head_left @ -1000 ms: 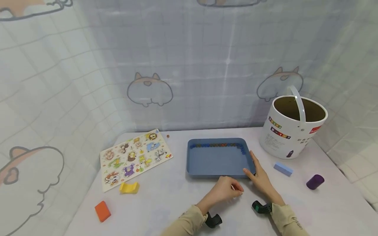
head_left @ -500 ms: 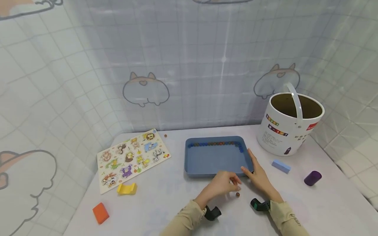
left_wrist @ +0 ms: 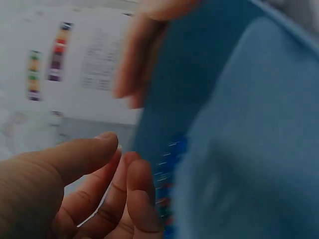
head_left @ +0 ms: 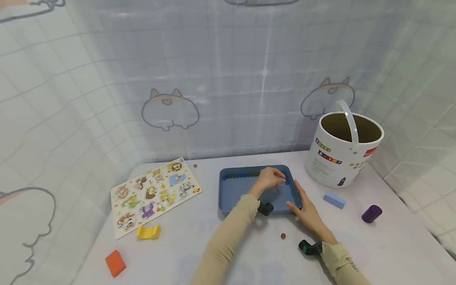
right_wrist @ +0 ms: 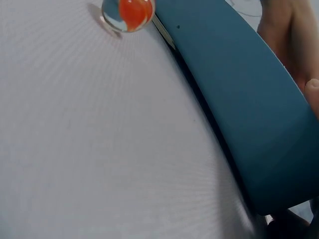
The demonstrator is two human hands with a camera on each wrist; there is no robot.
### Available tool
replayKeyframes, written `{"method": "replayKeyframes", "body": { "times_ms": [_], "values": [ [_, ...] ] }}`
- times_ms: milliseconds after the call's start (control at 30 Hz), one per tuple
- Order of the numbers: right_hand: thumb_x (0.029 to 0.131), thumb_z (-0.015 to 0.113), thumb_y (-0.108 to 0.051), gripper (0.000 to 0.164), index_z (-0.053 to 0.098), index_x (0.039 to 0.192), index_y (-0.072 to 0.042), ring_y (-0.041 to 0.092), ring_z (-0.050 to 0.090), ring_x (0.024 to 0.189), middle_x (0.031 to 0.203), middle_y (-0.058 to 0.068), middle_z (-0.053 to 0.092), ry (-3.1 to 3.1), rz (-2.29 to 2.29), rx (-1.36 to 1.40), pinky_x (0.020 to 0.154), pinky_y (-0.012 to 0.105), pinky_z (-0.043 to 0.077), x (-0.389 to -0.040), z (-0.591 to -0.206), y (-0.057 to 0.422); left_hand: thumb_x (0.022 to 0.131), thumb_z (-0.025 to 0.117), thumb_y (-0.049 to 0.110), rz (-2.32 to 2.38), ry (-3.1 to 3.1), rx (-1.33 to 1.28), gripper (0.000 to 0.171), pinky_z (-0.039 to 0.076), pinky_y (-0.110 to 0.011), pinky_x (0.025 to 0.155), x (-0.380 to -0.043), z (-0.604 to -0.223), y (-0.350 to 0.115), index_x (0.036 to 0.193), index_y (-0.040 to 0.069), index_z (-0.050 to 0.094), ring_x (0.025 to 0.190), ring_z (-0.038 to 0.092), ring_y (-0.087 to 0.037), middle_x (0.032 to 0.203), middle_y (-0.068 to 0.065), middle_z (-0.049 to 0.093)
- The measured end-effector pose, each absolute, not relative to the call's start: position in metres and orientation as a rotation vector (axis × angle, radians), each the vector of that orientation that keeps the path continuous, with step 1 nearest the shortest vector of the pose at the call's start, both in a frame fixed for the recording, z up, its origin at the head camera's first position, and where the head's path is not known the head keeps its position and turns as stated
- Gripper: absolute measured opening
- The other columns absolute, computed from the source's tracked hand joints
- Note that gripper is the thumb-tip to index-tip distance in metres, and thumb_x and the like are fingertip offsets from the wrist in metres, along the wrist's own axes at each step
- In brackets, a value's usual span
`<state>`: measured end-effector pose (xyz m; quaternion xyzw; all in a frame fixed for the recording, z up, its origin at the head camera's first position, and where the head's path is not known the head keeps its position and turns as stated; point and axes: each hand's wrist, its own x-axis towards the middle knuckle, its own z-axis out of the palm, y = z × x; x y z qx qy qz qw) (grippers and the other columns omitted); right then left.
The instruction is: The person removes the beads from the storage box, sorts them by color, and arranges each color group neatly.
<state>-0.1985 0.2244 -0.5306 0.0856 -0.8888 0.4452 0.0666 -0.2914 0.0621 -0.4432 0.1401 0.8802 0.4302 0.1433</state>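
Observation:
My left hand (head_left: 268, 180) is over the back right part of a shallow blue tray (head_left: 228, 212), near its row of marbles (head_left: 236, 175). In the left wrist view the thumb and bent fingers (left_wrist: 142, 191) come close together at the tips; I cannot tell whether they pinch anything. Blue marbles (left_wrist: 174, 152) line the tray wall beside them. My right hand (head_left: 309, 213) rests on the tray's near right corner, fingers stretched along the outer wall, thumb at the front rim. An orange and clear glass marble (right_wrist: 132, 12) lies on the table in front of the tray.
A white bucket (head_left: 327, 162) with a raised handle stands right of the tray. A light blue block (head_left: 334, 200) and purple cylinder (head_left: 371, 213) lie near it. To the left are an animal puzzle board (head_left: 156, 196), a yellow block (head_left: 148, 232), an orange block (head_left: 115, 263) and a small bead (head_left: 195, 166).
My left hand has moved from in front of the tray up over its back right part. The marble, at first not visible by that hand, now shows on the table. My right hand stays at the tray.

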Motion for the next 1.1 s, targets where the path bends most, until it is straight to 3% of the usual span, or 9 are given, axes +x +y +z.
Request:
{"method": "replayKeyframes", "body": {
  "times_ms": [133,333,700,900,1100],
  "values": [
    [0.096,0.058,-0.034,0.080,0.010,0.158,-0.020,0.048,0.023,0.143,0.162,0.018,0.015,-2.657,1.338,0.267,0.109,0.067,0.025,-0.199,-0.532,0.223,0.089,0.071,0.017,1.250,2.541,0.282,0.013,0.056,-0.027,0.065,-0.299,-0.459,0.078,0.100,0.011,0.076,0.077,0.071,-0.021,0.094,-0.005,0.074],
    [0.095,0.058,-0.033,0.079,0.011,0.157,-0.019,0.047,0.023,0.144,0.162,0.016,0.016,-2.645,1.349,0.270,0.109,0.067,0.025,-0.200,-0.532,0.222,0.086,0.074,0.012,1.250,2.586,0.135,0.010,0.050,-0.022,0.054,-0.305,-0.467,0.089,0.094,0.009,0.078,0.066,0.069,-0.018,0.082,-0.009,0.075],
    [0.095,0.058,-0.034,0.079,0.011,0.157,-0.022,0.048,0.024,0.143,0.162,0.017,0.016,-2.649,1.369,0.247,0.108,0.068,0.025,-0.198,-0.531,0.221,0.076,0.082,0.007,1.327,2.508,0.017,0.004,0.040,-0.019,0.041,-0.314,-0.477,0.098,0.077,0.006,0.079,0.040,0.049,-0.007,0.062,-0.009,0.071],
    [0.095,0.058,-0.031,0.078,0.012,0.157,-0.017,0.047,0.023,0.144,0.161,0.018,0.017,-2.630,1.366,0.285,0.110,0.067,0.024,-0.198,-0.532,0.218,0.076,0.083,0.009,1.297,2.527,0.050,0.008,0.041,-0.021,0.042,-0.310,-0.475,0.096,0.073,0.005,0.077,0.041,0.051,-0.009,0.060,-0.009,0.070],
    [0.096,0.058,-0.032,0.079,0.011,0.157,-0.020,0.047,0.021,0.144,0.162,0.017,0.014,-2.647,1.339,0.262,0.110,0.067,0.022,-0.199,-0.531,0.224,0.084,0.077,0.023,1.365,2.488,0.103,0.015,0.055,-0.028,0.057,-0.304,-0.465,0.088,0.084,0.008,0.079,0.061,0.068,-0.020,0.071,-0.008,0.073]
  ]
}}
